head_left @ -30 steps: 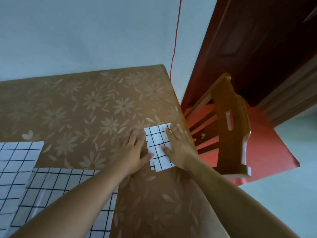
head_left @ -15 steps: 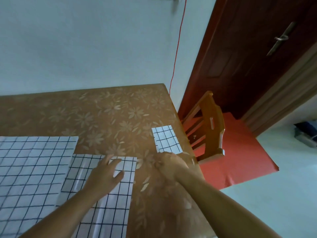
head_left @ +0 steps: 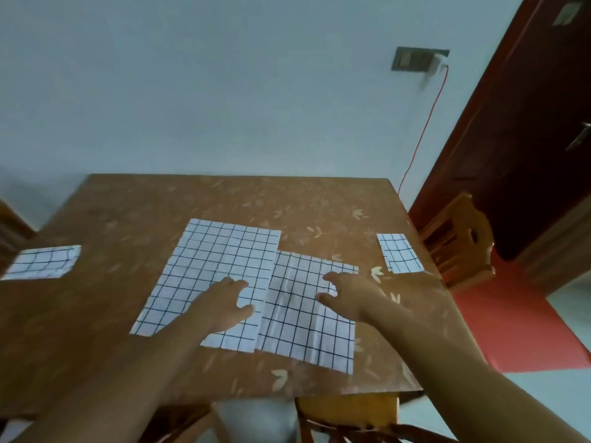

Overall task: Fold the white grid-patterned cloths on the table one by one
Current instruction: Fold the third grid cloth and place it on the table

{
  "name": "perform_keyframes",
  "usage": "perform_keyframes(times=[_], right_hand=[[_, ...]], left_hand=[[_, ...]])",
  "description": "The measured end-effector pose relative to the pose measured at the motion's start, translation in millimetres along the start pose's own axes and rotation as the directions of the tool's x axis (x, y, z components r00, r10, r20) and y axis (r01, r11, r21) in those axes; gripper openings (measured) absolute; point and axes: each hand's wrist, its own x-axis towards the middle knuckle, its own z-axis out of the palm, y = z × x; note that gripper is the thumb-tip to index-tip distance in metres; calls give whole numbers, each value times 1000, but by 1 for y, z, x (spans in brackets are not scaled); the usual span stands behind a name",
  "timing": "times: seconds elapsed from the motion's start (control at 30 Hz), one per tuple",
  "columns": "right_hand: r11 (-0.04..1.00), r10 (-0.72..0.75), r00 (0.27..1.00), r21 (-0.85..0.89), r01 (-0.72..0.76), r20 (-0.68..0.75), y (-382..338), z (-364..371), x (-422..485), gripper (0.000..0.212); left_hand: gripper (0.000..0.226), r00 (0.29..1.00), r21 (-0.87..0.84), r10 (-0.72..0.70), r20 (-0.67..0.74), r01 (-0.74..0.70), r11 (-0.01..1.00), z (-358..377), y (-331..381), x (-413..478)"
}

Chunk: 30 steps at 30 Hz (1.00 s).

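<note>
Fingers of the left hand [head_left: 224, 303] are loosely curved and slightly spread, gripping nothing. They lie over the larger grid cloth [head_left: 204, 266], close to its right-hand edge. Motion blur hides whether the tips press the fabric or hang just above it.

Just right of those fingertips begins the creased grid cloth [head_left: 303, 324], spread flat, its left edge meeting or slipping slightly under the larger one. The right hand [head_left: 351, 298] is over this second cloth near its far right corner, thumb and fingers parted and relaxed, with no fabric pinched between them. Again contact cannot be judged.

Beyond the right hand's fingers and further to the right, a small folded cloth [head_left: 399, 252] lies near the edge of the table [head_left: 287, 199], well apart from the two spread ones. Far out to the left of the left hand's fingers, a fourth grid cloth [head_left: 41, 263] lies at the table's left side, blurred.

Past the folded cloth, off the table's right edge, stands a wooden chair [head_left: 460, 244] in front of a dark red door [head_left: 527, 155]. A red cord [head_left: 425, 129] runs down the wall from a socket [head_left: 415, 60].
</note>
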Motion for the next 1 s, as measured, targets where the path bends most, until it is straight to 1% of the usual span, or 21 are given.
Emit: perform_keyframes(times=[0.13,0.23,0.33,0.47,0.67,0.8,1.0], right_hand=[[999,-38,999,1,38,0,-59,16,-16,72],[997,-71,997,-29,71,6,-95,27,-19,73],[994,-98,995,-57,98,2,-125,31,-17,72],[988,-134,991,-81,134,2,-153,38,-6,72],[982,-159,985,-92,164,60,-171,69,28,77],[978,-172,978,-95,184,120,-174,100,61,81],[970,-192,963,-113,215,186,-174,150,121,90]], left_hand=[[74,1000,45,-19,-11,19,999,-13,-56,-48],[74,1000,40,-20,-19,21,999,-22,-91,-75],[76,999,29,-31,-29,32,999,-26,-122,-94],[74,999,96,-27,-47,31,995,-22,-151,-104],[71,999,116,-35,-9,36,993,-5,-180,-92],[72,996,87,-58,67,52,995,12,-201,-66],[70,989,70,-109,101,102,992,36,-228,-23]])
